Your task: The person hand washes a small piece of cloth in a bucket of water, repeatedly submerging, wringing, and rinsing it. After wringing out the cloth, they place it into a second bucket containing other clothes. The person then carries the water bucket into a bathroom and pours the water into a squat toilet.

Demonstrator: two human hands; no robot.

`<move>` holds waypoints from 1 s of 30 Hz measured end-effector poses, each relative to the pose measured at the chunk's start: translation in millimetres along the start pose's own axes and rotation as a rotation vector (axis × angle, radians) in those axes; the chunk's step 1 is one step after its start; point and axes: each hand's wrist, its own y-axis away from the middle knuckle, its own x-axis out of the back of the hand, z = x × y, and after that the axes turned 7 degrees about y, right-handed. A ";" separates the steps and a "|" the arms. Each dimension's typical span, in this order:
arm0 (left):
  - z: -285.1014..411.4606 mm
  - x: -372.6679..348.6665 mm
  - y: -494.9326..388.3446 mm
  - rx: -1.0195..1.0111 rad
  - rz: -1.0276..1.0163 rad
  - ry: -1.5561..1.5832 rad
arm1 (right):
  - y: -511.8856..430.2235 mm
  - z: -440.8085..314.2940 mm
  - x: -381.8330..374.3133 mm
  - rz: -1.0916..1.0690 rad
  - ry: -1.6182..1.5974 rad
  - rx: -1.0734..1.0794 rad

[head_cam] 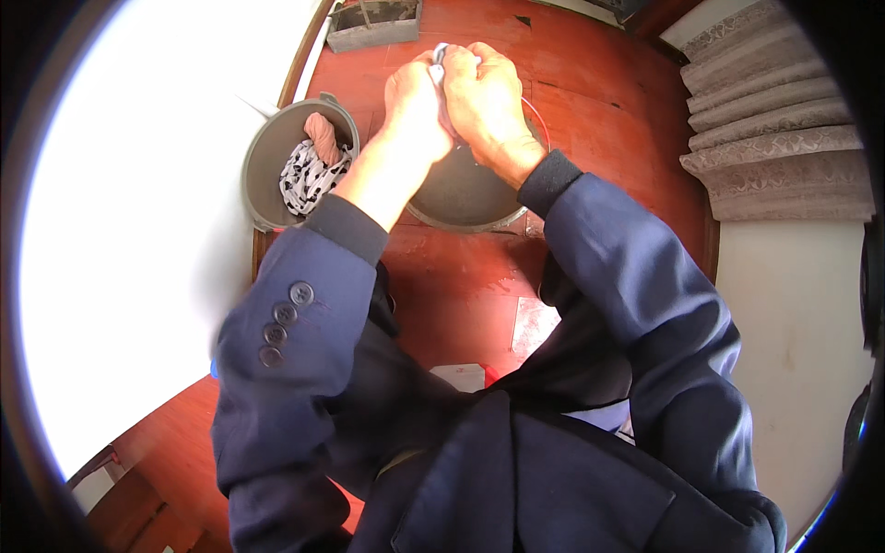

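Observation:
My left hand (pixel 415 110) and my right hand (pixel 484 93) are pressed close together, both closed around a light-coloured wet cloth (pixel 438 72). Only small parts of the cloth show between the fingers. Below the hands stands a round grey basin (pixel 470 200) with a reddish rim line at its right; drops show above its dark inside. The basin's far part is hidden by my hands. At the left, a grey bucket (pixel 263 173) holds a twisted pinkish cloth (pixel 321 137) on a white cloth with black spots (pixel 304 176).
A grey rectangular trough (pixel 377 31) stands on the reddish floor (pixel 588 76) at the far left. Patterned curtain fabric (pixel 774 138) hangs at the right, over a pale wall. A bright white surface borders the left. A white and red object (pixel 460 377) lies between my legs.

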 end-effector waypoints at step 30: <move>-8.2 7.2 0.2 0.040 -0.148 -0.495 | -21.2 28.3 19.5 0.144 0.068 0.103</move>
